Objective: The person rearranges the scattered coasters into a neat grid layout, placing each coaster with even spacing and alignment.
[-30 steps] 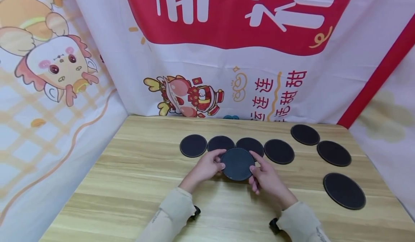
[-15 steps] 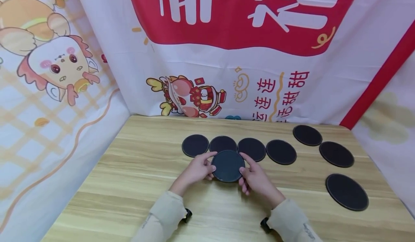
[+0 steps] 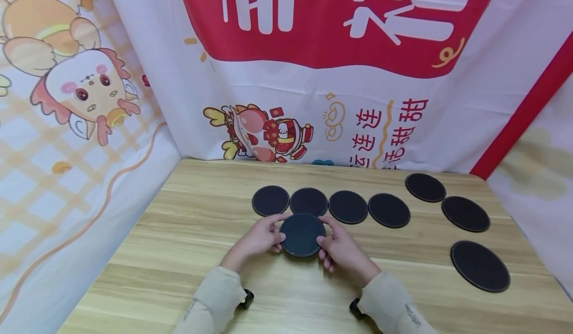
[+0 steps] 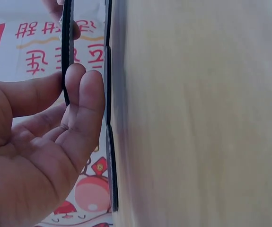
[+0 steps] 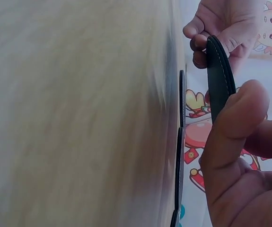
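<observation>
Between my two hands I hold a round black coaster with a stitched rim, raised off the wooden table. My left hand pinches its left edge, thumb on the top face and fingers at the side and below. The opposite edge is pinched by my right hand. Seen from the left wrist, the coaster is edge-on above the table, and the fingers of the left hand lie beneath it. In the right wrist view the coaster shows its pale stitching, with the right thumb and fingers around the near edge.
Behind the hands a row of several black coasters lies flat on the wooden table. Three more lie at the right, including a front one. A printed cloth hangs along the table's back edge.
Both hands have moved left and slightly towards me with the coaster held between them. More of the row behind is uncovered. The coasters on the table stay where they lie.
</observation>
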Demonstrator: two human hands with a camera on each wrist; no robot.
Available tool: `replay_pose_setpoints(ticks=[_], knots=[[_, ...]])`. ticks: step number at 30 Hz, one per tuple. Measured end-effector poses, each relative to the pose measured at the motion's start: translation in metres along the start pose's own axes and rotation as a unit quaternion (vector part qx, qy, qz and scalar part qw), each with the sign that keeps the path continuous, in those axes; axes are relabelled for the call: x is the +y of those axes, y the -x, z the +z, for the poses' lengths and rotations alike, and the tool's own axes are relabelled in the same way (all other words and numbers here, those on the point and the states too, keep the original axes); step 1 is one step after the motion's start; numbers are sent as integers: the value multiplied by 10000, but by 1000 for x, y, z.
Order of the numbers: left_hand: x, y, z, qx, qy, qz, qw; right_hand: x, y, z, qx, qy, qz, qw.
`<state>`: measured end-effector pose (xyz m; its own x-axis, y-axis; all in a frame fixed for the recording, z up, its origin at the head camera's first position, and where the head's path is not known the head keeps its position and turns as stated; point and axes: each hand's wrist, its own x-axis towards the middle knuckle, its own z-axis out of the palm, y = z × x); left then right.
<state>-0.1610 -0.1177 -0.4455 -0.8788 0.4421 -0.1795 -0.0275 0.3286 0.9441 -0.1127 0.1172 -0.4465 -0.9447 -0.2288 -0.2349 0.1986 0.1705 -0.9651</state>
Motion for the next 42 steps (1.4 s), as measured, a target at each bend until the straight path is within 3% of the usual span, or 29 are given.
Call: replay_pose_setpoints(ticks=[12,29,42], knots=[[-5,8,-21,105,-356,-176,9992,0,-13,18,-245,-44,20,9997],[-13,18,-32,778,-727,-703,9918,-2,-30,47,-674,-63,174,9976],[-13,24,-41,775,-1166,-886,9862,-3,-39,62,-634,-132,505,9966]])
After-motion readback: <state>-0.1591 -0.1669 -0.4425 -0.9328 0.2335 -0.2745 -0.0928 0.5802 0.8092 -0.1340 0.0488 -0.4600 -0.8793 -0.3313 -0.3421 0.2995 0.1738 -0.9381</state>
